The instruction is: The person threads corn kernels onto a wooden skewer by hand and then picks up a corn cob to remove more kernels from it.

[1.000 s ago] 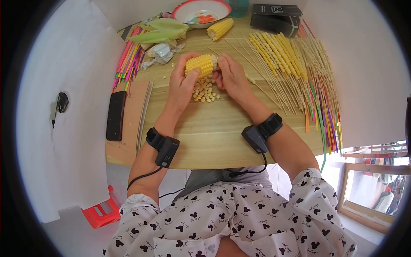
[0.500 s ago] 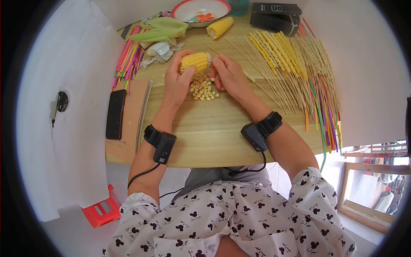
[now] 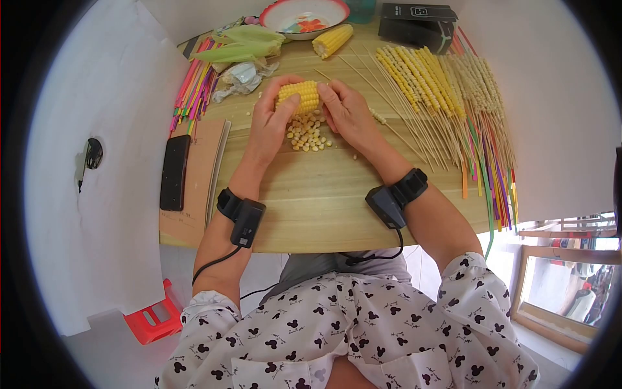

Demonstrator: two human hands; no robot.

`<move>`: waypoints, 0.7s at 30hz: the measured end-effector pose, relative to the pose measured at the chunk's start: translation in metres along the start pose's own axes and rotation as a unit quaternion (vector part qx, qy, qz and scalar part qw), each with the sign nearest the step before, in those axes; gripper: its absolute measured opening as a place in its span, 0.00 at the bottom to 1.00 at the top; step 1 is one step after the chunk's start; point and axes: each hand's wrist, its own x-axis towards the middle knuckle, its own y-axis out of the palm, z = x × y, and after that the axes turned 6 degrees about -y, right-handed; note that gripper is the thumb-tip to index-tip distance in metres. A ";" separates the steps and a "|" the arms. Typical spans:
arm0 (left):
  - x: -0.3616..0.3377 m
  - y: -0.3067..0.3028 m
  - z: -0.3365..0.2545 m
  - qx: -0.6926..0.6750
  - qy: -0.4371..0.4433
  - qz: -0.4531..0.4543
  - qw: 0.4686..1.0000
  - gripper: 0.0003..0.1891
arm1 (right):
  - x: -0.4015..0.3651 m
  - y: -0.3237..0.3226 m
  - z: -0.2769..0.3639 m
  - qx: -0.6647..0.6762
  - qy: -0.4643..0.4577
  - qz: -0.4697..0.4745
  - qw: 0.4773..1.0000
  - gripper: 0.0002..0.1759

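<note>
Yellow corn on the cob (image 3: 300, 96) lies sideways between my hands over the wooden table (image 3: 298, 207). My left hand (image 3: 271, 117) wraps round its left part, thumb across the front. At the cob's right end, the thumb and fingers of my right hand (image 3: 346, 113) press on it; whether a loose kernel is between them is hidden. Right below the cob is a small heap of loose kernels (image 3: 308, 134). A single kernel lies near my right wrist.
Thin sticks and kernel-threaded skewers (image 3: 421, 81) fill the right side. At the back are an enamel bowl (image 3: 304, 32), a second cob (image 3: 333, 41), husks (image 3: 246, 45) and a black box (image 3: 416, 29). A phone (image 3: 175, 173) rests on cardboard at left; coloured strips (image 3: 192, 84) lie behind.
The cob's pale right end has turned out of sight, with more yellow kernels facing me. My right hand has closed in on that end. A loose kernel now shows near my right wrist.
</note>
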 end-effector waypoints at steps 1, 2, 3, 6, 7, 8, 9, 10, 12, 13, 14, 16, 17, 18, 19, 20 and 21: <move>0.000 0.001 0.001 0.000 0.000 0.000 1.000 0.15 | 0.000 0.001 0.000 -0.013 -0.011 -0.003 1.000 0.23; 0.000 0.001 0.003 -0.004 -0.006 -0.004 1.000 0.14 | -0.001 0.002 0.001 -0.013 -0.011 -0.003 1.000 0.23; 0.000 0.002 0.004 -0.009 -0.011 -0.008 1.000 0.13 | -0.002 0.003 0.001 -0.044 -0.030 -0.013 0.999 0.21; 0.000 0.004 0.006 0.015 -0.022 -0.018 0.999 0.13 | -0.003 0.005 0.003 -0.079 -0.049 -0.029 0.995 0.17; 0.000 0.005 0.005 0.015 -0.023 -0.018 0.999 0.13 | -0.003 0.005 0.003 -0.085 -0.050 -0.036 0.995 0.16; -0.001 0.006 0.004 0.004 -0.020 -0.016 1.000 0.13 | -0.003 0.005 0.002 -0.085 -0.049 -0.036 0.995 0.16; -0.001 0.006 0.003 -0.008 -0.017 -0.014 1.000 0.13 | -0.003 0.005 0.002 -0.089 -0.041 -0.034 0.995 0.15; -0.001 0.006 0.002 -0.008 -0.017 -0.014 1.000 0.13 | -0.002 0.005 0.001 -0.093 -0.032 -0.032 0.995 0.15; -0.002 0.005 0.001 -0.032 -0.068 -0.021 0.997 0.12 | -0.003 0.005 0.000 -0.050 -0.026 -0.027 0.998 0.15; -0.001 0.004 0.000 -0.032 -0.067 -0.021 0.997 0.12 | -0.003 0.006 0.001 -0.006 -0.019 -0.023 1.000 0.15; -0.001 0.004 0.000 -0.036 -0.076 -0.026 0.996 0.12 | -0.004 0.005 0.002 -0.007 -0.019 -0.022 1.000 0.15; 0.000 0.003 0.001 -0.041 -0.084 -0.032 0.995 0.12 | -0.004 0.002 0.005 0.040 0.031 -0.003 0.999 0.17; 0.001 0.002 0.002 -0.032 -0.075 -0.034 0.996 0.12 | -0.004 0.002 0.007 0.040 0.031 -0.003 0.999 0.17; 0.001 0.002 0.004 -0.023 -0.066 -0.037 0.997 0.12 | -0.005 0.002 0.010 0.046 0.031 0.000 0.998 0.18; 0.001 0.002 0.005 -0.023 -0.066 -0.037 0.997 0.12 | -0.005 0.002 0.011 0.052 0.032 0.002 0.998 0.19; 0.001 0.003 0.006 -0.004 -0.043 -0.040 0.998 0.12 | -0.005 0.002 0.011 0.052 0.032 0.002 0.998 0.19; 0.001 0.003 0.007 0.014 -0.019 -0.042 0.999 0.12 | -0.004 0.003 0.009 0.034 0.030 0.002 0.999 0.20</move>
